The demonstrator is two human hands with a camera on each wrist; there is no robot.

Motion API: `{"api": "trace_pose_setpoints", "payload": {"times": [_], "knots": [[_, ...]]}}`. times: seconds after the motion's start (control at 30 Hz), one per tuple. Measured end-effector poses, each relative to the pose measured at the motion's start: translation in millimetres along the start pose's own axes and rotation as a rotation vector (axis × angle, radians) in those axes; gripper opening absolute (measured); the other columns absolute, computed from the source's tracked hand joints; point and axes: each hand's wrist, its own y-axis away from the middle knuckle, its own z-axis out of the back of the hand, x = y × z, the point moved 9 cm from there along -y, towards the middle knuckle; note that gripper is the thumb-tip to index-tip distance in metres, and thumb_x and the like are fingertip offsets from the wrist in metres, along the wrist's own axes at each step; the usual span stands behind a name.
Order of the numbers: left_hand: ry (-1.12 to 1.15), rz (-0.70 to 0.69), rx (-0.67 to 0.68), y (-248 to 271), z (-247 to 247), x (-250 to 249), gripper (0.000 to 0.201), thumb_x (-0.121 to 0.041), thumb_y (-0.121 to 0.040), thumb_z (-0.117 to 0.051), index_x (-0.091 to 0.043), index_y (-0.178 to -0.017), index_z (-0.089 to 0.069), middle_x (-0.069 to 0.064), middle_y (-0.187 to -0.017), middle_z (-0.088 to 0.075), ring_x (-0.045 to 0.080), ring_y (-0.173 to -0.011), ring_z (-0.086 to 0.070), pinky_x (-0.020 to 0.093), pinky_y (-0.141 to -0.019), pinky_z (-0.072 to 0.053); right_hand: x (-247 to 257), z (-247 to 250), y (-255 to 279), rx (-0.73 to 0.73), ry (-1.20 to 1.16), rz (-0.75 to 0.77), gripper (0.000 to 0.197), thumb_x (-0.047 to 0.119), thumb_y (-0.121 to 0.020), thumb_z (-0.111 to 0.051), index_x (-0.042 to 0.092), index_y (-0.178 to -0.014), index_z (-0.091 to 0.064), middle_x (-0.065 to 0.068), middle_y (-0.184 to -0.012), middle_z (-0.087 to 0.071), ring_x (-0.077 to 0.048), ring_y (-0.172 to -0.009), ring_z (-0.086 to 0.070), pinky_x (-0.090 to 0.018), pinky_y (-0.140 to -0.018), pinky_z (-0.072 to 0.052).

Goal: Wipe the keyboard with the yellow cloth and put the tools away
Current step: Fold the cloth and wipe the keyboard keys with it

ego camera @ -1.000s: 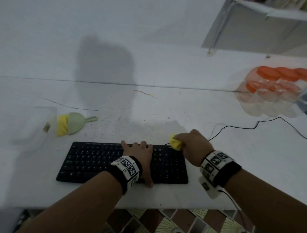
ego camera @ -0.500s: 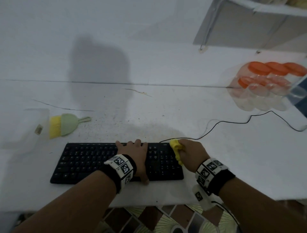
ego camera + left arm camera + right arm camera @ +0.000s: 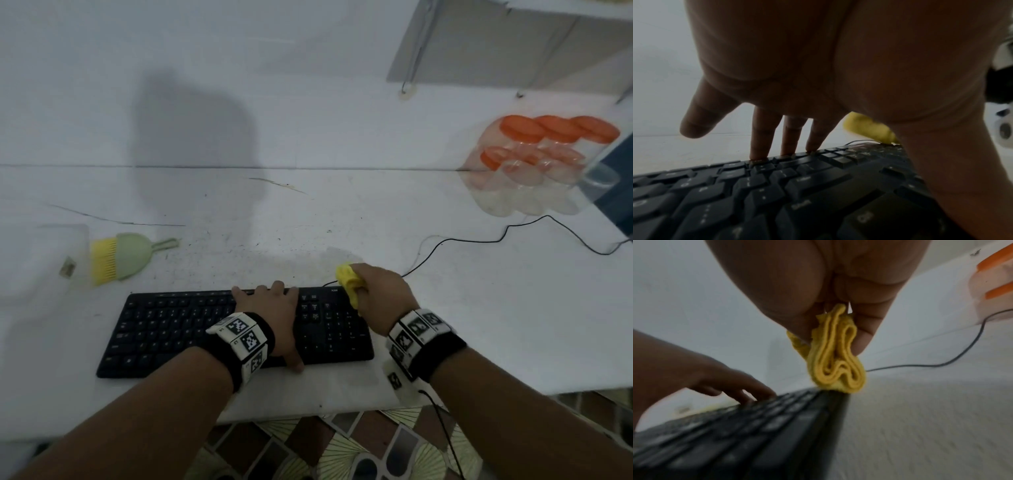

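A black keyboard lies near the front edge of the white table. My left hand rests flat on its middle, straight fingers touching the back rows of keys. My right hand pinches a folded yellow cloth at the keyboard's back right corner. In the right wrist view the cloth hangs from thumb and fingers, its lower fold touching the keyboard's far right edge. A strip of the cloth shows past my left palm.
A green brush with yellow bristles lies left of the keyboard, beside a clear plastic container. The keyboard's black cable runs right. Clear jars with orange lids stand at the back right. A patterned floor shows below the table's edge.
My right hand has slid the cloth along the keyboard's right end, down the edge and back to the far right corner. My left hand stays pressed on the keys.
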Motion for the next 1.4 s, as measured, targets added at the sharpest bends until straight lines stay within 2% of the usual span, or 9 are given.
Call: {"api": "trace_pose_setpoints", "payload": {"times": [0.13,0.27,0.4,0.57,0.7,0.8,0.93,1.2,1.4], "knots": [[0.013,-0.004,0.002,-0.5,-0.7,1.1,0.142,-0.082,-0.046,-0.083,-0.027,-0.159,-0.017,0.004,-0.154,-0.034,0.034,-0.142,-0.039,0.078,-0.112,-0.021,-5.6,-17.3,26.4,0.121,0.107,-0.019,0.022,0.019,-0.088,-0.055,0.024,-0.104,-0.07,-0.002,-0.105,-0.072,-0.026,-0.098,-0.066,-0.029,-0.082,-0.048],[-0.003,-0.002,-0.003,-0.9,0.0,0.4,0.141,-0.083,-0.046,-0.083,-0.026,-0.158,-0.017,0.004,-0.152,-0.035,0.034,-0.141,-0.04,0.077,-0.112,-0.022,0.8,-26.0,78.2,0.321,0.15,0.007,0.02,0.026,-0.084,-0.048,0.023,-0.088,-0.066,0.001,-0.089,-0.066,-0.022,-0.086,-0.063,-0.03,-0.075,-0.048],[-0.004,-0.004,-0.01,-0.7,-1.1,1.9,0.143,-0.084,-0.045,-0.082,-0.026,-0.159,-0.016,0.004,-0.154,-0.034,0.034,-0.142,-0.039,0.077,-0.112,-0.022,20.8,-0.1,35.2,0.049,0.08,-0.004,0.017,0.025,-0.087,-0.052,0.028,-0.07,-0.05,0.007,-0.067,-0.046,-0.018,-0.063,-0.048,-0.027,-0.062,-0.037],[-0.015,0.005,-0.001,-2.1,-1.6,2.3,0.148,-0.085,-0.047,-0.082,-0.024,-0.162,-0.01,0.006,-0.159,-0.029,0.036,-0.145,-0.034,0.078,-0.112,-0.02,28.4,-40.7,42.0,0.247,0.171,-0.029,0.013,0.023,-0.087,-0.052,0.023,-0.092,-0.064,-0.003,-0.092,-0.056,-0.028,-0.086,-0.06,-0.029,-0.071,-0.042],[-0.01,-0.004,-0.003,-2.6,-2.0,3.1,0.148,-0.084,-0.047,-0.082,-0.024,-0.162,-0.011,0.007,-0.158,-0.029,0.037,-0.145,-0.035,0.078,-0.113,-0.02,32.0,-18.9,43.9,0.21,0.133,0.006,0.02,0.02,-0.089,-0.052,0.024,-0.07,-0.048,0.009,-0.066,-0.042,-0.015,-0.062,-0.048,-0.025,-0.057,-0.038],[-0.008,-0.014,-0.018,-3.4,-2.1,3.2,0.146,-0.085,-0.046,-0.081,-0.024,-0.16,-0.014,0.006,-0.156,-0.032,0.036,-0.143,-0.037,0.077,-0.112,-0.021,40.7,-12.2,25.4,0.05,0.057,-0.006,0.013,0.023,-0.091,-0.05,0.024,-0.086,-0.062,0.005,-0.077,-0.05,-0.017,-0.066,-0.053,-0.023,-0.061,-0.035],[-0.016,-0.018,-0.025,-4.9,-2.6,3.5,0.147,-0.085,-0.046,-0.081,-0.024,-0.161,-0.012,0.007,-0.156,-0.032,0.037,-0.143,-0.037,0.077,-0.111,-0.022,41.2,-46.0,35.8,0.241,0.146,-0.014,0.028,0.025,-0.089,-0.051,0.02,-0.114,-0.064,-0.008,-0.107,-0.057,-0.03,-0.096,-0.06,-0.032,-0.079,-0.044],[-0.021,-0.024,-0.042,-5.5,-3.9,4.0,0.147,-0.086,-0.046,-0.081,-0.025,-0.161,-0.012,0.006,-0.157,-0.031,0.037,-0.143,-0.036,0.076,-0.112,-0.023,51.4,-39.6,39.0,0.124,0.13,0.058,0.024,0.024,-0.089,-0.053,0.022,-0.111,-0.061,-0.003,-0.104,-0.054,-0.024,-0.088,-0.058,-0.026,-0.071,-0.036],[-0.006,-0.02,-0.062,-6.2,-5.6,5.8,0.145,-0.086,-0.047,-0.08,-0.026,-0.16,-0.013,0.007,-0.156,-0.032,0.037,-0.142,-0.037,0.077,-0.111,-0.022,57.8,-57.6,70.4,0.29,0.151,0.091,0.027,0.025,-0.091,-0.051,0.022,-0.114,-0.063,-0.003,-0.109,-0.055,-0.021,-0.088,-0.059,-0.024,-0.071,-0.041]]}}
